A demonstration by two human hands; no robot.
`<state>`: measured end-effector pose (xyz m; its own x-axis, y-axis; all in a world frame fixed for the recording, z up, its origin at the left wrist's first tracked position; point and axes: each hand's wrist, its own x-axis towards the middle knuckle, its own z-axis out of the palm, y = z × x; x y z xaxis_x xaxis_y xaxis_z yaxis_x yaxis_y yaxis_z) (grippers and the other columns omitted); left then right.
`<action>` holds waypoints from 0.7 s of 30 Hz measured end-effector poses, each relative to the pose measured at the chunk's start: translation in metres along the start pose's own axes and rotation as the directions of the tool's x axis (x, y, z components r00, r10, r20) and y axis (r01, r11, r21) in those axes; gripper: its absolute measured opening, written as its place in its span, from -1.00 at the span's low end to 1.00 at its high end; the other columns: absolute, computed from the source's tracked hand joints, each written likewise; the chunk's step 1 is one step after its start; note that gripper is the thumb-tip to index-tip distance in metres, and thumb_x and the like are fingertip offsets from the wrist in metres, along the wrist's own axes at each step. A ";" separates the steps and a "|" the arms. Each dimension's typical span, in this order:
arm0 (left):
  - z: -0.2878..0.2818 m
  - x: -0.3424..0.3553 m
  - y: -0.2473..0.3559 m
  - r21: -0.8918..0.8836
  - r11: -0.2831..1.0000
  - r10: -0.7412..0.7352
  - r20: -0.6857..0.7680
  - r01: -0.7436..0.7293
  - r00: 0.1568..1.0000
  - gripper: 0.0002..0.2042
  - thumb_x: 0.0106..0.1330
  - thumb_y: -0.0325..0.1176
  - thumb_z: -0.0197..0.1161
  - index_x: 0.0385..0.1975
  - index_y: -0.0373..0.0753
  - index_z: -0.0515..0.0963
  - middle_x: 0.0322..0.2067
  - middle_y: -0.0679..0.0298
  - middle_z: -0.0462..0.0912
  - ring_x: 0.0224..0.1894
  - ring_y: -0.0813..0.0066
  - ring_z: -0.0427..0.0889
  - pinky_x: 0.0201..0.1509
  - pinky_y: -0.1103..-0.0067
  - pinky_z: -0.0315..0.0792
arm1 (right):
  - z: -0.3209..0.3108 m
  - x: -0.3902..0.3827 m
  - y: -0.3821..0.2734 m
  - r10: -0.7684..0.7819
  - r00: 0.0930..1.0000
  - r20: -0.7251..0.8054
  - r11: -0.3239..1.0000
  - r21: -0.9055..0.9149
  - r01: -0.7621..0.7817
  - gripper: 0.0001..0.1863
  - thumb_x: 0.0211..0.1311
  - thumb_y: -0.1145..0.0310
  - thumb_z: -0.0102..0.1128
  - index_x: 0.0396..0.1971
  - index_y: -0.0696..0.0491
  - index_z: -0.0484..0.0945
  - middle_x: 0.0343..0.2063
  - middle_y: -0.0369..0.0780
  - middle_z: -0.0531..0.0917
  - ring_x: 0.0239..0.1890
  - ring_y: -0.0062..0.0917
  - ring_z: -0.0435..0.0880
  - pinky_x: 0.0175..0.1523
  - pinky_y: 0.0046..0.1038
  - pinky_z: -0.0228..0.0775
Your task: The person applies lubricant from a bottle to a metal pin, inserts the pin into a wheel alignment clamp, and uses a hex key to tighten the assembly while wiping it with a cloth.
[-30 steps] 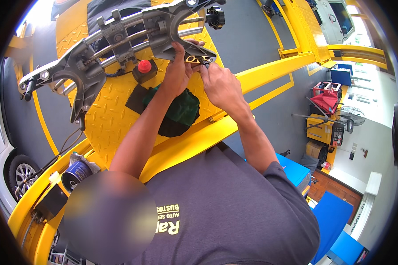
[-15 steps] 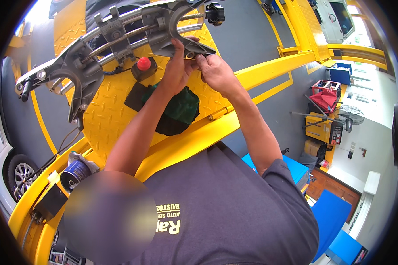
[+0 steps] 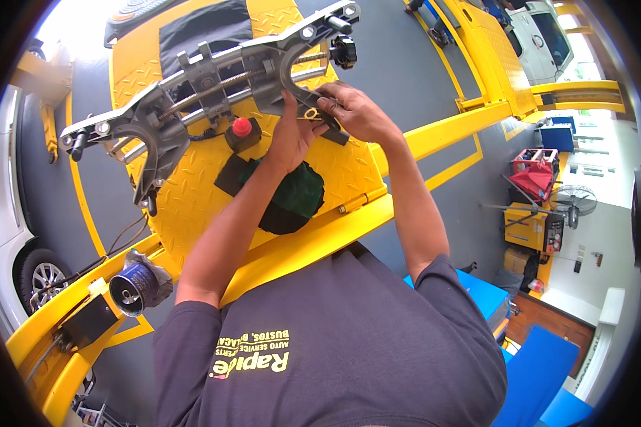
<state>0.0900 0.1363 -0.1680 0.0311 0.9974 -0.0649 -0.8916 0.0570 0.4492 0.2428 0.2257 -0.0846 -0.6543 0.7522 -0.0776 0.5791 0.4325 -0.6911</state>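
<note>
Gripping the clamp (image 3: pixel 208 85) near its right end, our left hand (image 3: pixel 290 135) has its thumb laid up on the gray metal and its fingers bent beneath, closed on that claw. Our right hand (image 3: pixel 355 112) meets the same claw from the other side, thumb and fingers curled at its edge; we cannot tell whether they pinch the metal or some small part there. Between the two hands we see a yellow ring (image 3: pixel 311 114), and just below our right fingers a short dark bar (image 3: pixel 336 134) slants down to the right.

The clamp lies tilted across the upper part of our view, its left end lower than its right, with rails and a threaded rod joining its two claws. A black knob (image 3: pixel 343 52) sits at its right side, above our right hand.

Below the clamp we have a yellow plate (image 3: pixel 185 206) with a raised tread. On it, a red cap (image 3: pixel 242 127) tops a dark block, and a dark green cloth (image 3: pixel 295 199) lies bunched beside our left forearm. Nearer us runs a yellow beam (image 3: pixel 313 249). At lower left we find a blue can (image 3: pixel 134 287), tipped toward us, with something gray and crumpled behind it.
</note>
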 end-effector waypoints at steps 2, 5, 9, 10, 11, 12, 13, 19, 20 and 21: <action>-0.005 0.000 0.001 0.026 1.000 -0.011 -0.001 0.011 1.000 -0.32 0.71 0.27 -0.20 0.55 -0.11 0.28 0.33 0.20 0.59 0.27 0.27 0.71 0.40 0.31 0.62 | 0.006 0.002 -0.007 -0.032 0.999 -0.025 0.998 -0.046 0.031 -0.62 0.64 0.21 0.21 0.20 0.17 0.67 0.09 0.03 0.74 0.14 -0.04 0.72 0.28 -0.16 0.52; -0.004 0.002 -0.002 0.099 0.995 0.011 -0.068 -0.004 0.998 -0.28 0.65 0.37 -0.15 0.49 -0.11 0.35 0.21 0.24 0.66 0.13 0.30 0.79 0.24 0.41 0.73 | 0.014 0.004 -0.010 -0.070 0.995 -0.071 0.996 -0.065 0.066 -0.63 0.63 0.25 0.19 0.21 0.15 0.67 0.12 0.04 0.74 0.19 0.01 0.69 0.33 -0.14 0.48; 0.009 -0.002 -0.001 0.188 0.980 -0.012 -0.241 0.059 0.970 -0.27 0.67 0.36 -0.19 0.49 -0.16 0.32 0.25 0.21 0.64 0.15 0.29 0.78 0.21 0.39 0.74 | 0.017 0.003 -0.008 -0.038 0.996 -0.086 0.999 -0.005 0.038 -0.62 0.63 0.21 0.17 0.21 0.13 0.68 0.18 0.01 0.72 0.28 -0.01 0.64 0.38 -0.10 0.41; 0.014 -0.005 -0.001 0.216 0.974 -0.005 -0.289 0.070 0.957 -0.27 0.68 0.35 -0.18 0.48 -0.17 0.33 0.24 0.19 0.64 0.15 0.28 0.78 0.22 0.39 0.74 | 0.015 0.003 -0.009 -0.042 0.997 -0.068 0.999 -0.013 0.042 -0.62 0.63 0.21 0.17 0.22 0.13 0.68 0.19 0.00 0.72 0.28 -0.02 0.64 0.39 -0.10 0.40; 0.025 -0.008 0.001 0.244 0.967 0.006 -0.333 0.079 0.943 -0.27 0.68 0.35 -0.18 0.47 -0.19 0.33 0.22 0.18 0.65 0.14 0.28 0.78 0.22 0.39 0.74 | 0.012 0.003 -0.009 -0.048 0.997 -0.052 0.999 -0.025 0.047 -0.61 0.64 0.20 0.16 0.22 0.12 0.68 0.20 -0.01 0.72 0.28 -0.02 0.64 0.39 -0.10 0.39; 0.037 -0.014 -0.002 0.277 0.957 0.037 -0.403 0.083 0.914 -0.29 0.72 0.28 -0.14 0.44 -0.31 0.31 0.21 0.02 0.65 0.18 0.21 0.77 0.28 0.37 0.73 | 0.017 0.002 -0.003 -0.048 0.993 -0.112 0.998 -0.034 0.045 -0.61 0.64 0.20 0.16 0.23 0.12 0.68 0.22 -0.03 0.72 0.30 -0.05 0.63 0.41 -0.11 0.35; 0.047 -0.023 0.002 0.301 0.943 0.003 -0.427 0.139 0.904 -0.29 0.72 0.26 -0.13 0.43 -0.35 0.30 0.20 -0.05 0.65 0.20 0.18 0.76 0.30 0.36 0.72 | 0.018 0.003 -0.002 -0.045 0.993 -0.106 0.999 -0.027 0.042 -0.61 0.64 0.19 0.16 0.23 0.12 0.68 0.22 -0.03 0.72 0.29 -0.05 0.63 0.41 -0.11 0.35; 0.063 -0.054 0.004 0.463 0.857 0.008 -0.453 0.227 0.892 -0.51 0.77 -0.18 0.03 0.35 -0.57 0.29 0.16 -0.29 0.65 0.21 0.07 0.77 0.39 0.40 0.65 | 0.024 0.005 0.008 -0.092 0.986 -0.136 0.996 -0.027 0.089 -0.62 0.63 0.23 0.21 0.23 0.13 0.71 0.16 -0.01 0.76 0.20 -0.05 0.70 0.33 -0.13 0.49; 0.059 -0.057 0.004 0.564 0.793 0.015 -0.397 0.231 0.918 -0.55 0.75 -0.23 0.06 0.33 -0.55 0.33 0.17 -0.26 0.66 0.21 0.08 0.77 0.39 0.40 0.64 | 0.024 0.005 0.008 -0.090 0.986 -0.139 0.996 -0.019 0.088 -0.63 0.62 0.24 0.23 0.22 0.14 0.72 0.15 -0.01 0.77 0.20 -0.05 0.70 0.33 -0.14 0.50; 0.056 -0.061 0.006 0.658 0.718 0.014 -0.340 0.227 0.940 -0.60 0.73 -0.29 0.09 0.32 -0.52 0.37 0.19 -0.22 0.66 0.21 0.08 0.77 0.39 0.40 0.63 | 0.024 0.006 0.007 -0.088 0.986 -0.142 0.996 -0.011 0.087 -0.63 0.61 0.25 0.24 0.21 0.14 0.73 0.14 -0.01 0.77 0.20 -0.06 0.71 0.33 -0.15 0.51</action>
<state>0.1080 0.0778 -0.1120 -0.1366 0.9239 -0.3574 -0.3360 0.2962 0.8941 0.2314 0.2210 -0.1075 -0.6269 0.7743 0.0867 0.5251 0.5021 -0.6871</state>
